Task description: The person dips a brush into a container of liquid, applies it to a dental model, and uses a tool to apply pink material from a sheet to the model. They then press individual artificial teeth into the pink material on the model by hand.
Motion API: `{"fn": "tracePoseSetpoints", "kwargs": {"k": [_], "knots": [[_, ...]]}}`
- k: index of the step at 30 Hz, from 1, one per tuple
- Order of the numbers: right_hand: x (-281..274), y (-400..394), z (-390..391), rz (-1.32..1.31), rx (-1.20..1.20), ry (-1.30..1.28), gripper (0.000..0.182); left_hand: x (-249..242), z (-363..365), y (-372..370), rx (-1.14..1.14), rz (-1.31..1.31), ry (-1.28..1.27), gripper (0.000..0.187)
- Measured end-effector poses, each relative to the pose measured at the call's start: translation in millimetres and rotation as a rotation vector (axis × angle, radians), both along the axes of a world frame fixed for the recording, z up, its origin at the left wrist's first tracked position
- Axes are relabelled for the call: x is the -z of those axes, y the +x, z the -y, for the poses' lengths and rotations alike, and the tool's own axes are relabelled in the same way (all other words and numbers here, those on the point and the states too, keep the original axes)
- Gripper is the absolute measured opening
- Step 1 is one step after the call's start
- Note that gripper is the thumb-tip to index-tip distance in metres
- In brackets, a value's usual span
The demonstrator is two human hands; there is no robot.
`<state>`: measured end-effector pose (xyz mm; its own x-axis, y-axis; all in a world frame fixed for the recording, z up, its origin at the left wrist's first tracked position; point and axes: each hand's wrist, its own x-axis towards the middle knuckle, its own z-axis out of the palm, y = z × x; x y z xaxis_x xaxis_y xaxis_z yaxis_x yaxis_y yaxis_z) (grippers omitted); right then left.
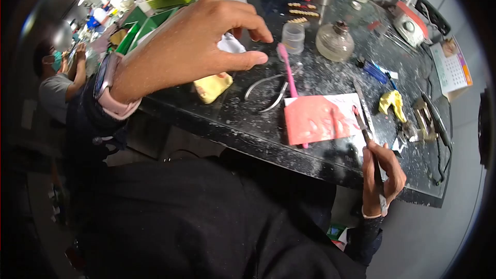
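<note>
Black, white-dusted counter point(330, 80) spans the scene. Left hand point(217, 36) raised above its far-left part; fingers spread, thumb well apart from index, no grasp visible between them. Nearest below: a pale-yellow, block-like model point(212, 90), partly covered by the hand.

Right hand point(390, 170) at near right; fingers closed around the dark handle of a slim metal-bladed instrument point(368, 135). Main workpiece, a flat rectangular pink sheet point(315, 124), lies at the counter's near edge, right of centre, partly over white paper point(347, 98). Round clear-glass jar point(335, 44) with a dark cap stands farther off, beyond the sheet. A long pink plastic brush-like stick point(288, 70) runs under the sheet, both ends exposed; a two-legged curved metal tool point(283, 95) lies just left of it.

Smallest item: red spot at the blade's tip, by the sheet's right edge; contact uncertain.

Judgement: step in hand looks like blade work on the pink sheet. Next move calls for a light, steady right-hand grip and fine tip control.
</note>
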<state>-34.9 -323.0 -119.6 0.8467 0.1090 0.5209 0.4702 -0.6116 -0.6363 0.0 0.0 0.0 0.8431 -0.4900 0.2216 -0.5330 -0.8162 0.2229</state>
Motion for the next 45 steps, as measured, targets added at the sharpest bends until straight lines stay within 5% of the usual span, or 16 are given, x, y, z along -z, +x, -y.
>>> {"fn": "tracePoseSetpoints", "kwargs": {"k": [2,7,13,17,21,25,29,32,38,45], "knots": [[-4.4,19.6,1.5,0.055,-0.082,-0.119,0.018,5.6,-4.7,-13.5,-0.113,-0.018,-0.043,0.027],[-18.9,22.0,-34.1,-0.004,-0.139,-0.372,0.027,19.6,-52.7,-70.2,-0.404,-0.216,-0.11,0.059],[-26.4,24.2,-29.8,0.028,-0.201,-0.558,0.042,85.8,-66.1,-85.9,-0.411,-0.046,-0.416,0.076],[-73.9,13.7,-53.2,0.226,-0.19,-0.472,0.032,107.5,-70.9,-80.9,-0.407,-0.017,-0.496,0.074],[-126.3,16.2,-108.1,-0.111,-0.422,-0.077,0.018,122.4,-77.8,-71.5,-0.33,0.074,-0.544,0.072],[-138.8,89.5,-201.9,-0.302,-0.578,0.425,0.048,133.6,-78.0,-68.2,-0.338,0.139,-0.623,0.071],[-114.0,206.4,-296.3,-0.375,-0.507,0.267,0.044,135.5,-78.2,-68.4,-0.311,0.22,-0.572,0.065],[-90.0,246.7,-330.1,-0.165,-0.37,0.147,0.036,134.5,-78.4,-72.2,-0.309,0.211,-0.609,0.063],[-118.1,231.4,-328.7,0.295,-0.289,0.026,0.026,131.0,-78.9,-78.2,-0.332,0.176,-0.599,0.067],[-156.4,213.4,-305.4,0.347,-0.417,0.163,0.021,135.7,-79.3,-77.0,-0.315,0.204,-0.593,0.068]]}}
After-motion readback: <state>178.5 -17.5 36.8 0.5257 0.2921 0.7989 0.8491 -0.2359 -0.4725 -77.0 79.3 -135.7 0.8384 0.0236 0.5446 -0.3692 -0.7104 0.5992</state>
